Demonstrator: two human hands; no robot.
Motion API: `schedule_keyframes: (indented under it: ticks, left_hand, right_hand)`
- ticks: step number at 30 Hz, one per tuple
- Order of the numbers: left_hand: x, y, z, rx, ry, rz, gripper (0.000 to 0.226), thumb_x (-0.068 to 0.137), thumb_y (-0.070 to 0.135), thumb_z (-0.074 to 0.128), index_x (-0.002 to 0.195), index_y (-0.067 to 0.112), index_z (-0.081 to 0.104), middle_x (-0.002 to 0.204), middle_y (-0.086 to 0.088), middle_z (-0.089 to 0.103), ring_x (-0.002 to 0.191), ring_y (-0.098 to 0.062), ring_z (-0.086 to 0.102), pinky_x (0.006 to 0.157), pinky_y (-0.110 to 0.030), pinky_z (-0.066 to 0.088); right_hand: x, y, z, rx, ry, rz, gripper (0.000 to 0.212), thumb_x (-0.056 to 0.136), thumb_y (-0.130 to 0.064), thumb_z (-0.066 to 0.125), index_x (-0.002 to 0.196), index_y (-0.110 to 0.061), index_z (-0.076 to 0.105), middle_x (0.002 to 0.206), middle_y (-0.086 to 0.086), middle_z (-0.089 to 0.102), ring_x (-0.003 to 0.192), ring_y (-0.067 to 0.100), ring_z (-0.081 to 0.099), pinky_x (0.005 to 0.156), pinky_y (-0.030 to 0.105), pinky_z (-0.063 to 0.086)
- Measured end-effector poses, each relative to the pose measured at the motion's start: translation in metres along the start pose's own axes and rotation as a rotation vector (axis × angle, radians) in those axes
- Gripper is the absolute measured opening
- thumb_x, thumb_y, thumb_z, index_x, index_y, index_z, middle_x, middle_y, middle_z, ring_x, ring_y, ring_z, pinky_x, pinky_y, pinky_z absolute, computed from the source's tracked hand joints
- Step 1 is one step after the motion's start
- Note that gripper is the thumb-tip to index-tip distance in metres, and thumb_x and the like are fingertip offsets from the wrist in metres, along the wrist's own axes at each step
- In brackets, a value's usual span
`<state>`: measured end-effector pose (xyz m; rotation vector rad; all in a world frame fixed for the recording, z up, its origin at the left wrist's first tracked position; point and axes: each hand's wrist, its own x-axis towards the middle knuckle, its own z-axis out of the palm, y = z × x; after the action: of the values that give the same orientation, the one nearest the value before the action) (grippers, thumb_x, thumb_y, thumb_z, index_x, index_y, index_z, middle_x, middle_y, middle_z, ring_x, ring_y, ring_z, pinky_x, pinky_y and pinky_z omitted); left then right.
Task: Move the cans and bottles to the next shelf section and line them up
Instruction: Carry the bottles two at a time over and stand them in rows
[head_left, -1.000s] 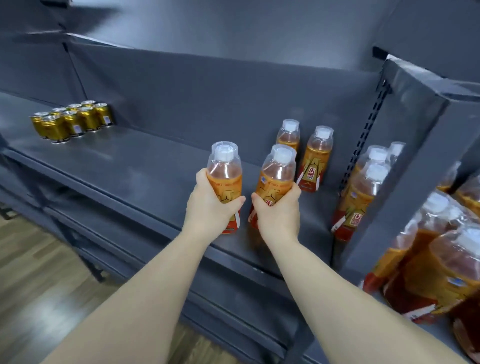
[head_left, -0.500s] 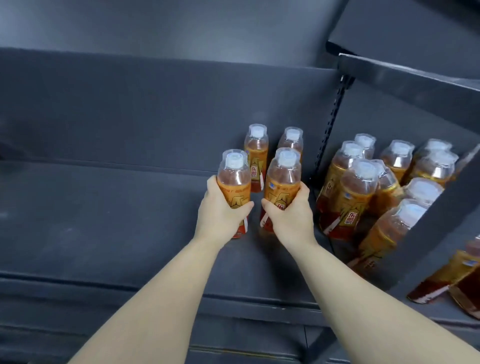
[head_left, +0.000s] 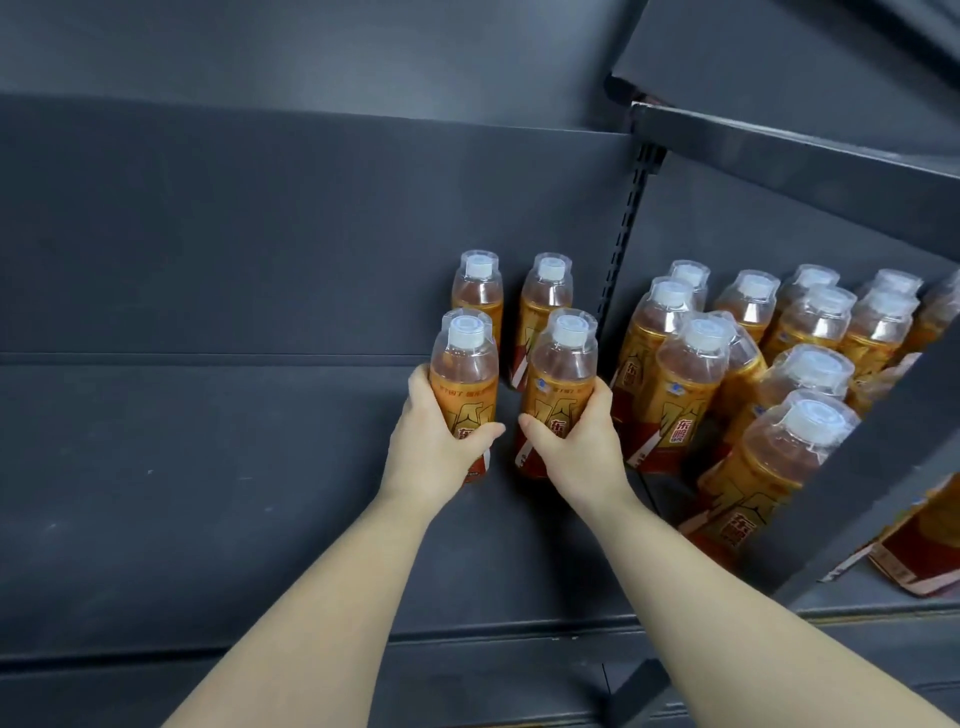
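Left hand (head_left: 434, 449) wraps left front bottle (head_left: 464, 384), thumb across label. Right hand (head_left: 579, 447) wraps right front bottle (head_left: 558, 384) just beside. Both upright on dark shelf (head_left: 208, 493); two back bottles (head_left: 511, 296) directly behind. Crowded bottle group (head_left: 753, 374) right of slotted upright (head_left: 626, 228).

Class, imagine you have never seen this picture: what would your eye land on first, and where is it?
First, the two hands at centre: the left hand grips one orange bottle, the right hand a second bottle, in front of two bottles standing by the back wall. Next, the crowded cluster of bottles right of the slotted upright.
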<state>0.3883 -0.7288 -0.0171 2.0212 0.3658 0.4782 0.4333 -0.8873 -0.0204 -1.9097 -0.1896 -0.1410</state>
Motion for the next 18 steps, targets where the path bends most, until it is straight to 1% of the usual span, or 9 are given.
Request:
schedule_keyframes:
  ticks: [3, 6, 12, 16, 18]
  left_hand:
    - [-0.006, -0.009, 0.000, 0.077, -0.036, -0.035, 0.086, 0.071, 0.042, 0.087, 0.136, 0.024, 0.033, 0.124, 0.005, 0.056, 0.111, -0.017, 0.059, 0.091, -0.039, 0.056]
    - [-0.005, -0.009, 0.002, 0.107, -0.029, -0.056, 0.076, 0.072, 0.042, 0.087, 0.127, 0.022, 0.038, 0.119, 0.003, 0.056, 0.107, -0.018, 0.059, 0.087, -0.036, 0.056]
    - [0.005, -0.007, 0.011, 0.102, 0.000, -0.065, 0.068, 0.073, 0.041, 0.087, 0.119, 0.024, 0.039, 0.116, 0.002, 0.057, 0.106, -0.018, 0.059, 0.089, -0.038, 0.056]
    - [0.020, -0.006, 0.017, 0.099, -0.004, -0.075, 0.070, 0.074, 0.041, 0.086, 0.123, 0.023, 0.039, 0.119, 0.002, 0.057, 0.108, -0.019, 0.059, 0.090, -0.038, 0.056]
    - [0.028, -0.005, 0.022, 0.087, -0.001, -0.079, 0.072, 0.075, 0.040, 0.086, 0.126, 0.022, 0.038, 0.120, 0.001, 0.056, 0.108, -0.020, 0.059, 0.091, -0.041, 0.056]
  right_hand:
    - [-0.005, 0.007, 0.002, -0.049, 0.015, 0.000, 0.086, 0.081, -0.029, 0.082, 0.147, -0.026, 0.027, 0.128, -0.010, 0.054, 0.112, 0.008, 0.055, 0.095, 0.029, 0.048]
    - [-0.007, 0.012, 0.004, -0.107, 0.025, -0.002, 0.081, 0.081, -0.030, 0.082, 0.144, -0.023, 0.031, 0.126, -0.006, 0.056, 0.109, 0.010, 0.056, 0.088, 0.026, 0.047]
    - [0.008, 0.010, 0.004, -0.102, -0.007, 0.021, 0.079, 0.085, -0.025, 0.079, 0.145, -0.023, 0.029, 0.122, -0.010, 0.052, 0.109, 0.008, 0.051, 0.090, 0.026, 0.045]
    - [0.024, 0.011, 0.008, -0.093, -0.001, 0.042, 0.078, 0.085, -0.022, 0.079, 0.146, -0.022, 0.029, 0.124, -0.010, 0.051, 0.109, 0.008, 0.049, 0.093, 0.028, 0.044]
    - [0.033, 0.012, 0.011, -0.092, 0.001, 0.052, 0.078, 0.085, -0.021, 0.079, 0.146, -0.021, 0.030, 0.123, -0.009, 0.050, 0.108, 0.008, 0.048, 0.092, 0.028, 0.044]
